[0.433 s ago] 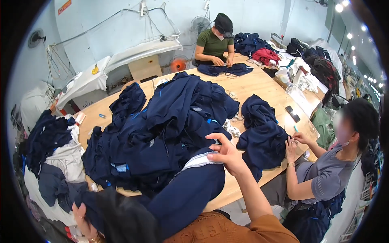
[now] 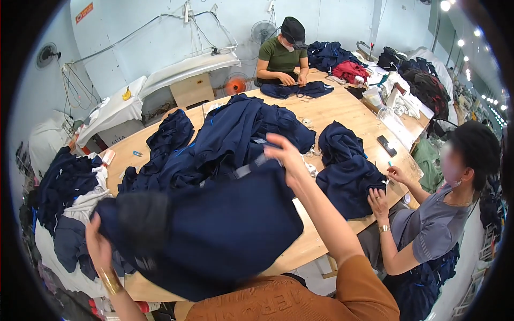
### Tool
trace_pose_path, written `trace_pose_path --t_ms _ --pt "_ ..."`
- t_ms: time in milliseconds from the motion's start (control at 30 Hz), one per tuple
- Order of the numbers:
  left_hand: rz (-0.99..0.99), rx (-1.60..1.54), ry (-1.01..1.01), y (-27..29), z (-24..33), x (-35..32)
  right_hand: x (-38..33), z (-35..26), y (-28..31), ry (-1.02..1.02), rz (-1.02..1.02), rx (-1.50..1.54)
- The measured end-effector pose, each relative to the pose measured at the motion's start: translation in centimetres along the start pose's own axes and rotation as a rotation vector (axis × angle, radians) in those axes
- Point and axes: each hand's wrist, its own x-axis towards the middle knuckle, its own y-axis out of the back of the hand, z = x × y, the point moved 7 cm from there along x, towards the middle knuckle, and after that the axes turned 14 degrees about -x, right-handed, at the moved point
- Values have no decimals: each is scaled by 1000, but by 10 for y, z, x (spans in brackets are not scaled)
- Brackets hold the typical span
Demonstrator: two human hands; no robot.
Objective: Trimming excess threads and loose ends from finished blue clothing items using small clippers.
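A navy garment [image 2: 230, 230] is stretched between my hands above the near side of the table; its exact kind does not show. At its left end my left hand [image 2: 99, 246] grips the edge, thumb in view and the other fingers mostly hidden by cloth. My right hand [image 2: 289, 158] pinches the far right edge, close to a grey-white strip [image 2: 246, 170]. A blurred, darker patch [image 2: 142, 219] lies on the garment's left part. Behind the held cloth, a big heap of navy garments [image 2: 230, 128] covers the middle of the table.
At the right a co-worker handles a navy garment [image 2: 350, 179]; another works at the far edge on a small navy piece [image 2: 294, 90]. Navy and white cloth [image 2: 67, 179] is piled at the left. A phone [image 2: 385, 145] rests on the wooden table [image 2: 364, 120].
Both hands have lifted, spreading the garment flat and wide above the table. My right hand moved up and away; the left came up. The co-worker's hand at the right pulled back slightly from the cloth.
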Motion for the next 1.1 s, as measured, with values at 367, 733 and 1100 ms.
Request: trace_pose_path --t_ms 367,733,1100 --pt "154 -907 438 36 -93 119 33 -112 -64 488 -8 82" --pt "199 -242 710 -61 -290 -74 -25 159 -44 9 -21 -454" --pt "199 251 249 -123 -117 -99 -63 155 -40 -178 -2 -164"
